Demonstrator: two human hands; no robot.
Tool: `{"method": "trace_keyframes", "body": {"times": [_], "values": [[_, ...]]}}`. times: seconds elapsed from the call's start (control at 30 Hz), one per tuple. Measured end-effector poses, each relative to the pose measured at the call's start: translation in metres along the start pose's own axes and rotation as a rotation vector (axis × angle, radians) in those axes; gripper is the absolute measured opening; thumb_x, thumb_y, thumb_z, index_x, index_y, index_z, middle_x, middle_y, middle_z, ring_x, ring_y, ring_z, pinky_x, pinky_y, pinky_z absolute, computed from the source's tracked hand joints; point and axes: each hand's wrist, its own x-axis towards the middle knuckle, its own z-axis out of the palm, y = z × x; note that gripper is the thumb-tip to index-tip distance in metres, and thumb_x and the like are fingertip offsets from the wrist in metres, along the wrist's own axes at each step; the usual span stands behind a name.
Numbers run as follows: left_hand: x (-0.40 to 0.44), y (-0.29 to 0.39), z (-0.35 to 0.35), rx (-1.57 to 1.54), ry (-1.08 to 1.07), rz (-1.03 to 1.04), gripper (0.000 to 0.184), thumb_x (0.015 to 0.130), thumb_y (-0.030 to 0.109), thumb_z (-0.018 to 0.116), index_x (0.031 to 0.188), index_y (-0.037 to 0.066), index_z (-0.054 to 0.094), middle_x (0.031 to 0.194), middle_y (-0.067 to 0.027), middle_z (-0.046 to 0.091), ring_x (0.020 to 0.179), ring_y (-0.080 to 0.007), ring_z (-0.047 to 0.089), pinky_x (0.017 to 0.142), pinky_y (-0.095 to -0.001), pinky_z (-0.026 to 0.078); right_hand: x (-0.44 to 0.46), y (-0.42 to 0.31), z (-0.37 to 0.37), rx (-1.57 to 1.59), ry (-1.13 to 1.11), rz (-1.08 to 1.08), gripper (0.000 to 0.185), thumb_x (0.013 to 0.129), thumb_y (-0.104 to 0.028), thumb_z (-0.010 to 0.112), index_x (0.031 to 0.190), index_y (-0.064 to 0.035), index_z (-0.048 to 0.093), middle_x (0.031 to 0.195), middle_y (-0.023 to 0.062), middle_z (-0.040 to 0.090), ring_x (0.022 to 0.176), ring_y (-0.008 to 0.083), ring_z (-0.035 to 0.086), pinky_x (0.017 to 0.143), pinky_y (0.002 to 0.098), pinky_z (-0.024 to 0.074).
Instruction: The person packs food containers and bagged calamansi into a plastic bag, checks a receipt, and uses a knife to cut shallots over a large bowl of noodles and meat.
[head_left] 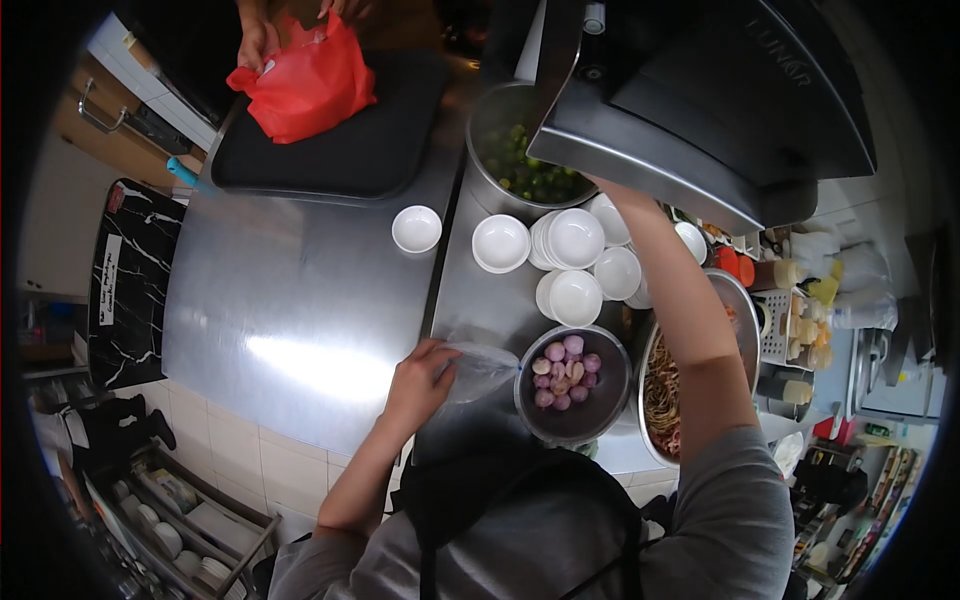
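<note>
My left hand [421, 384] pinches the edge of a clear plastic bag [478, 374] above the steel counter. Just right of the bag, a metal bowl [617, 412] holds peeled shallots [566, 374] and a few garlic cloves. My right forearm [684, 290] reaches up and away, and its hand is hidden behind a dark metal housing [690, 90]. Near where that arm disappears stands a deep steel pot [487, 190] with small green limes [540, 172]. Between pot and bowl sit several small white bowls [576, 298], some of them stacked.
Across the counter [300, 270], another person's hands [257, 45] hold a red plastic bag [318, 85] over a black tray [320, 165]. One white bowl [416, 229] sits alone. An oval steel basin [665, 385] with brownish strips lies under my right arm, beside bottles and containers.
</note>
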Motion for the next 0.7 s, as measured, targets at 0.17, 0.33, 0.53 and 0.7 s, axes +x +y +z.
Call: {"method": "trace_keyframes", "body": {"times": [0.17,0.33,0.53,0.7], "values": [[0.005,0.006,-0.001,-0.007,-0.007,-0.029,0.020,0.072,0.002,0.060,0.091,0.002,0.062,0.100,-0.0167,0.057,0.087,-0.0328,0.058,0.077,-0.0340,0.047,0.040,-0.028,0.062,-0.123,-0.211,-0.212,0.012,0.071,-0.009,0.057,0.078,-0.0003,0.061,0.072,0.0145,0.059,0.066,0.0236,0.057,0.057,0.0329,0.0451],[0.009,0.003,-0.005,0.029,0.042,0.031,0.018,0.072,0.003,0.059,0.090,0.003,0.062,0.101,-0.0142,0.057,0.078,-0.0317,0.060,0.070,-0.0350,0.049,0.079,-0.021,0.110,-0.281,-0.344,-0.181,0.017,0.066,-0.010,0.058,0.077,0.0010,0.063,0.077,0.0191,0.061,0.072,0.0294,0.061,0.063,0.0375,0.0481],[0.006,-0.007,-0.002,-0.010,0.032,-0.018,0.019,0.072,0.003,0.060,0.090,0.002,0.063,0.100,-0.0170,0.057,0.084,-0.0325,0.059,0.073,-0.0340,0.048,0.075,-0.027,0.114,-0.426,-0.477,-0.048,0.021,0.061,-0.014,0.061,0.076,0.0004,0.065,0.079,0.0208,0.062,0.079,0.0338,0.061,0.070,0.0406,0.0491],[0.007,-0.003,0.006,0.002,0.020,-0.006,0.019,0.072,0.004,0.061,0.091,0.004,0.063,0.100,-0.0165,0.057,0.085,-0.0323,0.059,0.074,-0.0342,0.048,0.076,0.004,0.146,-0.410,-0.391,-0.037,0.021,0.063,-0.017,0.063,0.073,0.0015,0.065,0.076,0.0217,0.062,0.079,0.0349,0.061,0.072,0.0409,0.0487]]}}
